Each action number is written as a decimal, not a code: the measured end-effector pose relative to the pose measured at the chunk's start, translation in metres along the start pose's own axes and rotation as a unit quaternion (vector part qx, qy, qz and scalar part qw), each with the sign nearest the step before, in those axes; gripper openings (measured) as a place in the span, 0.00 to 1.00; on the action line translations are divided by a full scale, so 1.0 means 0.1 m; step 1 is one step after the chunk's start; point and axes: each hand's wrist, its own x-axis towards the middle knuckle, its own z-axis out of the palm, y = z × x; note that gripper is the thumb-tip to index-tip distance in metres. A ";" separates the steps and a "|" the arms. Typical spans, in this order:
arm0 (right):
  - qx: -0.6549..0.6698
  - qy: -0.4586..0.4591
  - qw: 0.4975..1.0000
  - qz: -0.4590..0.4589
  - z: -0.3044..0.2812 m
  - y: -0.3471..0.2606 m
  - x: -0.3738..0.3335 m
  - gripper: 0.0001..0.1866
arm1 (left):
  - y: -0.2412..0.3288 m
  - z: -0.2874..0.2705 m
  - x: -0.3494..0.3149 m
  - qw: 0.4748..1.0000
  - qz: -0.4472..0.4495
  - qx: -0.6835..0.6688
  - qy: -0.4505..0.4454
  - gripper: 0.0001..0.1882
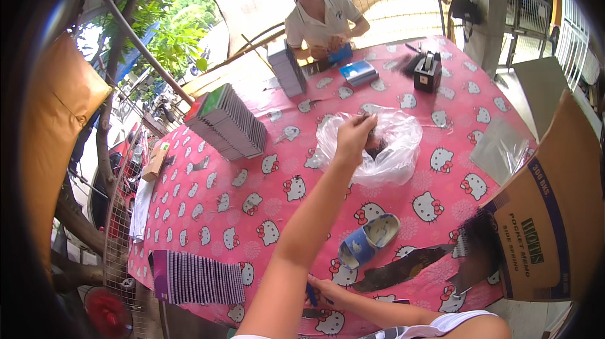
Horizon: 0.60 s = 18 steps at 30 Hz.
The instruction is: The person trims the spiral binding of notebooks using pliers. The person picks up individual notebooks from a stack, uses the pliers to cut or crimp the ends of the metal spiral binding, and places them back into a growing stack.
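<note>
My left hand (356,140) reaches across the table to a clear plastic bag (403,166). Its fingers are pinched together over the bag's opening, where dark contents (376,146) show; what they grip is too small to make out. Close to the table's near edge, my right hand (324,293) is closed around a slim blue object (311,293), its kind partly hidden by the fingers. A blue slipper (368,240) lies between my right hand and the bag. To the left of my right hand stands a row of purple-covered spiral notebooks (201,278).
Taller notebook stacks (230,126) (287,71) stand on the pink patterned table (208,203). Opposite me, a person (324,21) handles a blue item beside a small blue stack (359,73). A black tape dispenser (428,73) sits far right, an open cardboard box (542,225) near right.
</note>
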 end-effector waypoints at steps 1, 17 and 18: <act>-0.004 0.010 1.000 0.010 0.04 -0.03 -0.05 0.31 | -0.06 0.03 0.19 1.000 0.017 0.015 -0.017 0.18; 0.015 -0.013 1.000 -0.019 -0.14 -0.11 0.00 0.30 | 0.31 -0.82 -1.80 0.970 -0.074 0.209 -0.097 0.15; 0.012 -0.017 0.999 -0.034 -0.14 -0.10 -0.02 0.29 | 0.34 -1.02 -2.14 0.974 -0.085 0.191 -0.089 0.15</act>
